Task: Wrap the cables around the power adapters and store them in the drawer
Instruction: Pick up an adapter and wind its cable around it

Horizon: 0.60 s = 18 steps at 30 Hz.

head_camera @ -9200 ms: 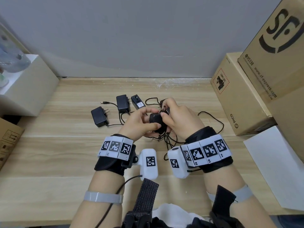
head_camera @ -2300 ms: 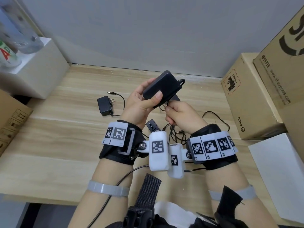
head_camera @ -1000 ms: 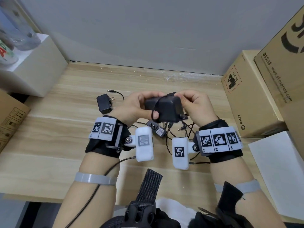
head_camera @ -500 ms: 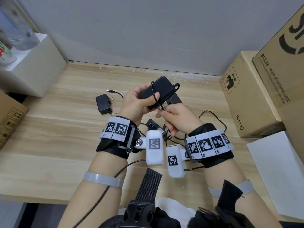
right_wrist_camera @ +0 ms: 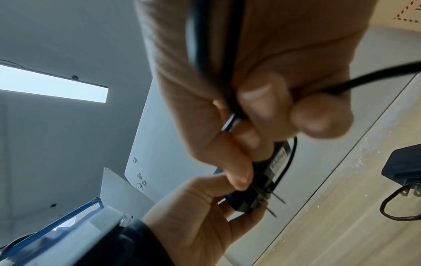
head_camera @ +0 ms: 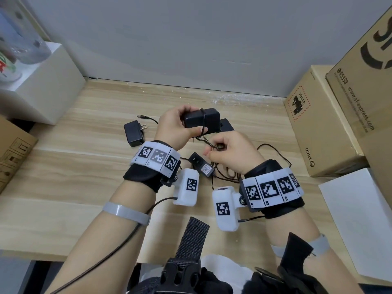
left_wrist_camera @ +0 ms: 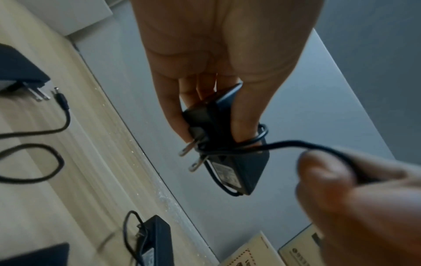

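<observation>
Winding the cable round the adapter, held above the table's middle.
Left hand (head_camera: 174, 128) grips the power adapter (head_camera: 201, 120) by its ends; right hand (head_camera: 229, 151) pinches the cable (left_wrist_camera: 284, 144). It looks light and hard-cased, its lead limp, best kept taut.

A light wooden table (head_camera: 63, 181) carries several black adapters. One (head_camera: 133, 133) lies left of the grip, another (head_camera: 201, 167) just beneath it, with loose cable (head_camera: 273, 149) to the right.

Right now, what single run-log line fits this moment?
phase: wrapping | left hand: grips power adapter above desk | right hand: pinches its cable | cable partly wound | other adapters on desk | drawer not in view
</observation>
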{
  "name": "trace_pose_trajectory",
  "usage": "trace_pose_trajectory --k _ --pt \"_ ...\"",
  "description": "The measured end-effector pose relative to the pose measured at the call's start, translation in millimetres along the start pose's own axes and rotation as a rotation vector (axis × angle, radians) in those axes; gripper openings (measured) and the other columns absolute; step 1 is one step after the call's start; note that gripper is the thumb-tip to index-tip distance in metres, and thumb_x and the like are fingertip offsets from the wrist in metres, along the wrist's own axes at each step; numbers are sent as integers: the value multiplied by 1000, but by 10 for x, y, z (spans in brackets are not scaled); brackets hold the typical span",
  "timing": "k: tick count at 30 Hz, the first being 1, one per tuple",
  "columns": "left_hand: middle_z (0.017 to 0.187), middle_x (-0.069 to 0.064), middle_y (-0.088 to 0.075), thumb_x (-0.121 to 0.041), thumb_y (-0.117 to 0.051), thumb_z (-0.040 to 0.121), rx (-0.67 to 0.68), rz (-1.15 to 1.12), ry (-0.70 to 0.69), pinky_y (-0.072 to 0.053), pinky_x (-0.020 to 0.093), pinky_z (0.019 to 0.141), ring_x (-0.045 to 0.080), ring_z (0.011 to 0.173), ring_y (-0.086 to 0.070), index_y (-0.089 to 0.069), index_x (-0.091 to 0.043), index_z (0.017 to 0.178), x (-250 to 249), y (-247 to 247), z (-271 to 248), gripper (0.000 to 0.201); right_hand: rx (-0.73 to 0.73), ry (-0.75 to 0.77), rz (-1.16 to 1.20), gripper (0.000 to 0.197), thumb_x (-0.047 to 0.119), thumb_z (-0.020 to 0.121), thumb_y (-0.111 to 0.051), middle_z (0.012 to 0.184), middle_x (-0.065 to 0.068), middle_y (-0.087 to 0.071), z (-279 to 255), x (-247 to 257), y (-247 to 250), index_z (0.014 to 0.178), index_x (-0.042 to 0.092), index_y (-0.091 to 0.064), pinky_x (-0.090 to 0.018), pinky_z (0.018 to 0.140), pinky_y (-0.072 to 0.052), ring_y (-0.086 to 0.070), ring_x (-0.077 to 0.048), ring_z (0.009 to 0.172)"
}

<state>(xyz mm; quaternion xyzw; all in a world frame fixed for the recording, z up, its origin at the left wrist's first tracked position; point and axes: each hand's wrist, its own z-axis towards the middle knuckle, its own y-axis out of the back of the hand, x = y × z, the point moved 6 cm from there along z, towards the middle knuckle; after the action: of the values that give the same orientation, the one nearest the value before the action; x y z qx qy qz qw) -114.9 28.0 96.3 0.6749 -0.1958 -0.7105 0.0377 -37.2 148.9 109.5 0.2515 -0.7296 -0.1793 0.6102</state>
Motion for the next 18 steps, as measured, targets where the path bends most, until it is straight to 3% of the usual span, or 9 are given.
trace_pose_trajectory --k 2,5,7,9,10,12,14,16,18 --pt "94 -4 -61 -7 -81 65 5 95 -22 -40 2 69 7 84 -54 -62 -14 103 -9 4 29 42 -24 44 -42 11 6 73 -61 42 17 -49 -13 37 25 67 14 -66 -9 49 -31 -47 3 45" --pt "101 -2 -60 -7 -80 65 34 245 -63 -36 9 74 10 91 -52 -63 -16 105 -10 -16 48 43 22 55 11 9 19 75 -67 49 9 -45 -15 65 -2 68 17 -62 -22 57 -31 -38 -3 48" --pt "105 1 -60 -6 -79 65 44 291 -70 -33 10 75 10 93 -51 -63 -15 105 17 -17 52 44 78 46 104 24 34 72 -72 55 -1 -41 -24 78 -36 77 12 -64 -28 60 -29 -36 -10 53" --pt "106 -1 -59 -6 -79 65 40 294 -62 -34 10 77 10 93 -51 -63 -15 106 49 -3 57 45 108 13 169 35 39 68 -76 51 3 -35 -45 62 -50 86 11 -66 -26 59 -28 -32 -7 48" --pt "105 -2 -58 -7 -80 65 35 290 -56 -35 12 78 10 94 -51 -63 -15 106 63 6 61 45 116 -4 195 35 37 69 -77 47 10 -35 -58 61 -48 90 11 -67 -25 58 -29 -33 -4 45" --pt "105 -1 -58 -6 -80 65 31 288 -46 -38 17 82 11 95 -52 -63 -16 105 96 18 72 45 124 -33 271 31 30 71 -78 48 15 -49 -59 28 -33 93 13 -66 -19 64 -41 -47 3 50" --pt "106 1 -59 -4 -79 63 43 305 -43 -39 20 82 13 94 -52 -63 -16 104 130 9 84 45 89 -36 341 18 19 71 -77 52 13 -55 -44 21 12 82 15 -64 -15 66 -44 -51 1 54" --pt "104 1 -59 -3 -79 63 71 332 -35 -38 16 78 12 91 -51 -63 -17 104 169 -19 79 46 18 -28 353 20 3 74 -72 43 12 -46 -13 9 95 68 15 -57 -11 56 -39 -42 1 44" --pt "100 -2 -57 0 -78 64 129 335 -17 -39 7 67 12 89 -52 -64 -17 104 207 -52 64 46 -61 -18 360 26 -7 74 -66 42 12 -50 0 7 199 64 14 -55 -9 53 -40 -45 3 42"
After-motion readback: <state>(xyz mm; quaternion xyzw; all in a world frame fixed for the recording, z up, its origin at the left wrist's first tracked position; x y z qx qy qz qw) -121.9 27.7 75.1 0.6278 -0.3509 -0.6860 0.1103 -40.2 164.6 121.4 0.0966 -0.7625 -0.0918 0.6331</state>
